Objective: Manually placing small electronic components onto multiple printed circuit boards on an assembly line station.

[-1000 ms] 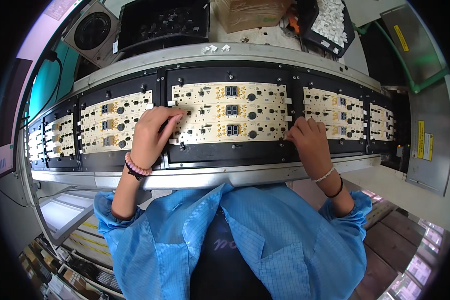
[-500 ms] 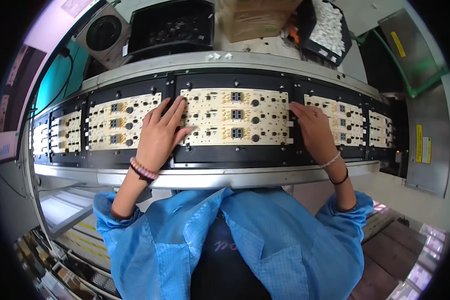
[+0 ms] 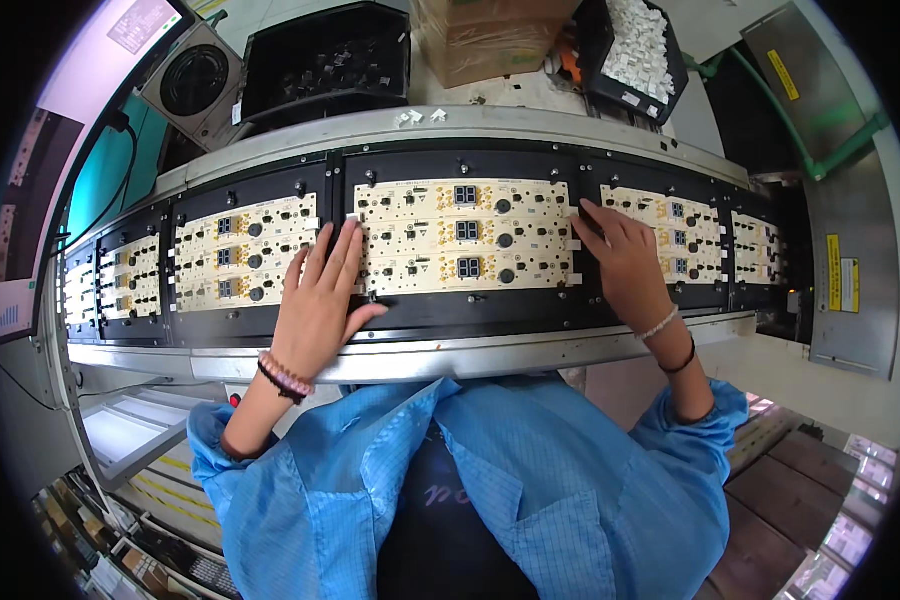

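In front of me a cream circuit board panel (image 3: pixel 430 238) lies in a black carrier frame (image 3: pixel 440 318). It bears three rows of parts, each with a dark two-digit display (image 3: pixel 467 231) and a round black part (image 3: pixel 505 240). My left hand (image 3: pixel 317 300) is open over the panel's left edge, its fingertips by a small white piece and its thumb out over the black frame. Beside the right edge, my right hand (image 3: pixel 630 262) has bent, separated fingers, with the fingertips near the board's upper right corner. Nothing shows clearly in either hand.
Similar panels sit in frames to the left (image 3: pixel 245 250) and right (image 3: pixel 670 235). Beyond the metal rail (image 3: pixel 530 122) stand a black bin of dark parts (image 3: pixel 325 70), a cardboard box (image 3: pixel 485 40) and a bin of white pieces (image 3: pixel 638 55). A few white pieces (image 3: pixel 422 117) lie on the rail.
My left hand has slid toward me along the panel's left edge, and its thumb has come off the board. My right hand stays at the right edge. The view has shifted slightly.
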Motion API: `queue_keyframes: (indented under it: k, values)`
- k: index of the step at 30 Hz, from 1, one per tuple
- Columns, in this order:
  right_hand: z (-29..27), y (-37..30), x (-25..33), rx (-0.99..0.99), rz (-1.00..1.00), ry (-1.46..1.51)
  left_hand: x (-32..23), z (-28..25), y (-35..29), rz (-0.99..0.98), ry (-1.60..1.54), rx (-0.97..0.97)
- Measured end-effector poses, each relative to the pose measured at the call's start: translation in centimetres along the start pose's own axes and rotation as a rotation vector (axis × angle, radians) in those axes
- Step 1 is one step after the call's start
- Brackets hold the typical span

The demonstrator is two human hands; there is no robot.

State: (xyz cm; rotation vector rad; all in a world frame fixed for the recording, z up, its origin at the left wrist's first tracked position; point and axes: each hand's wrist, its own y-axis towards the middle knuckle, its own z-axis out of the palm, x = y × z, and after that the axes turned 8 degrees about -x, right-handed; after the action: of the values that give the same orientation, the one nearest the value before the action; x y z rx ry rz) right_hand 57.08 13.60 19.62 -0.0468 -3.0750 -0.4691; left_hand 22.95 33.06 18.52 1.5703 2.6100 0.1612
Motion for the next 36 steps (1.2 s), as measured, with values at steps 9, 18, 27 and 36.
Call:
queue_keyframes:
  k: [9,18,27,36]
  values:
    - [0.4,-1.5,2.0,-0.019,-0.015,-0.093,-1.8,-0.2,-0.9,0.003,0.071,-0.009]
    - [-1.0,-4.5,3.9,0.060,0.086,-0.030,-2.6,-0.4,-3.6,0.028,-0.028,0.052]
    - [-1.7,-2.0,1.2,-0.061,-0.108,0.009,-3.1,-1.4,-3.2,0.033,-0.084,0.021]
    - [2.2,4.2,6.1,-0.025,-0.290,0.180,-10.1,-0.3,1.9,0.176,-0.269,-0.106]
